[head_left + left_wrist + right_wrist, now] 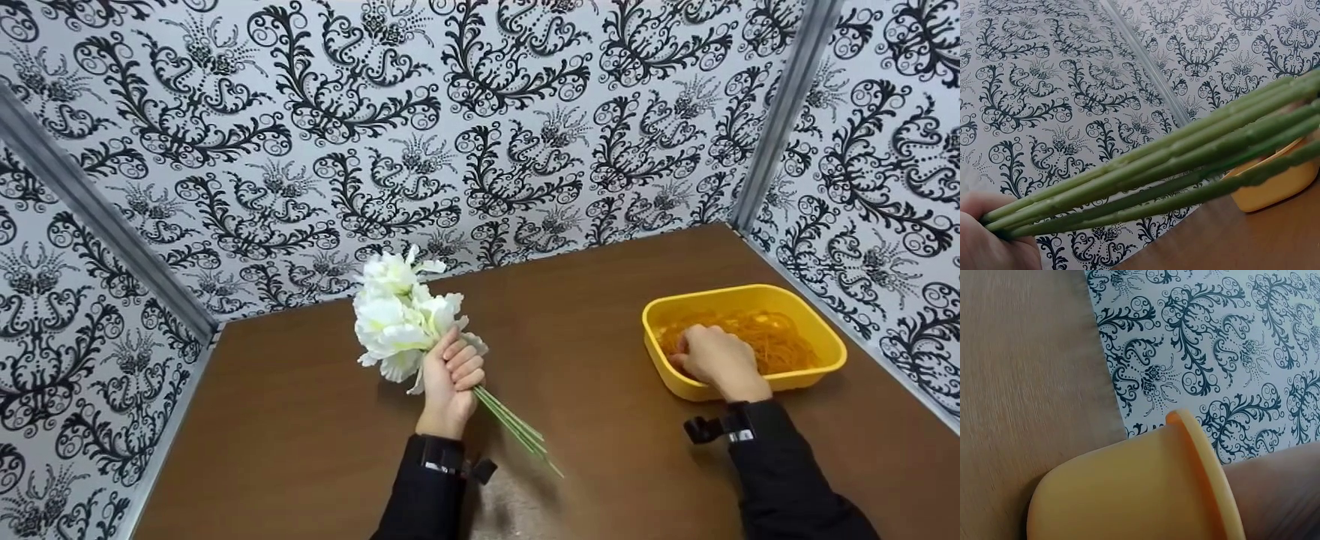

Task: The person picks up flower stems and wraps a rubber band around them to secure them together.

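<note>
My left hand [454,379] grips a bunch of white flowers [397,319] just below the blooms, above the table. Its green stems [517,426] slant down to the right, and several stems [1129,174] cross the left wrist view. On the right, my right hand [718,360] reaches over the near rim of a yellow tub [670,375] into thin orange-brown loops [784,337] that look like rubber bands. The fingertips are hidden, so I cannot tell whether they hold any. In the right wrist view, the outer wall of the tub [1123,489] hides most of that hand.
The brown tabletop [300,435] carries the tub at its right side. Patterned white-and-black panels [510,112] enclose the back, left and right, joined by grey corner posts [784,112]. Black wrist straps with cameras [709,429] sit on both sleeves.
</note>
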